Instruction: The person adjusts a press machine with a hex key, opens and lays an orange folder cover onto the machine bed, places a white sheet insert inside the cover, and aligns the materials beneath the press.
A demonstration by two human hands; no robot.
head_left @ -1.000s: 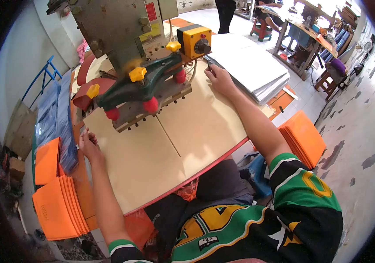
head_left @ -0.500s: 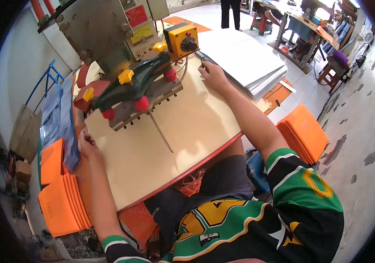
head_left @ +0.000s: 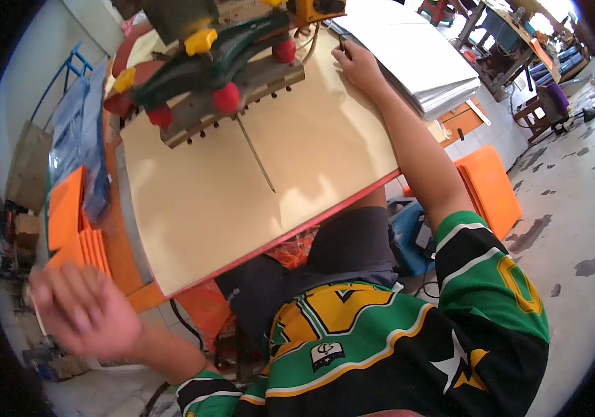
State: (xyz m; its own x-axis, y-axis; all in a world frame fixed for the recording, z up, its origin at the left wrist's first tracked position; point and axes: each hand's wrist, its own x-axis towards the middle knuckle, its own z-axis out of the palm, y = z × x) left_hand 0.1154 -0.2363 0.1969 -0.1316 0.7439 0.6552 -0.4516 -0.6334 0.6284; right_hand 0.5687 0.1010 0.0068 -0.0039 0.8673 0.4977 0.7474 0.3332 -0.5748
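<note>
My right hand (head_left: 359,66) is closed at the far right edge of the cream board (head_left: 193,201), beside a stack of white sheets; a small dark thing shows at its fingertips, too little to name. My left hand (head_left: 85,309) is off the board at the lower left, in front of the orange stack (head_left: 94,251); motion smears its fingers. Over the board's far part stands the press head (head_left: 235,97), with a green arm, yellow knobs and red cylinders. A thin dark slot (head_left: 256,154) runs down the board from under it.
White sheets (head_left: 409,48) are stacked beyond my right hand. Another orange stack (head_left: 488,187) stands at the right. Blue plastic-wrapped material (head_left: 78,139) lies at the left. A blue container (head_left: 409,236) sits below the board, near my legs. Behind are a worktable and a stool.
My left hand has left the board's left edge and moved down and left to the orange stack. My right hand stays at the far right edge. The view has tilted downward.
</note>
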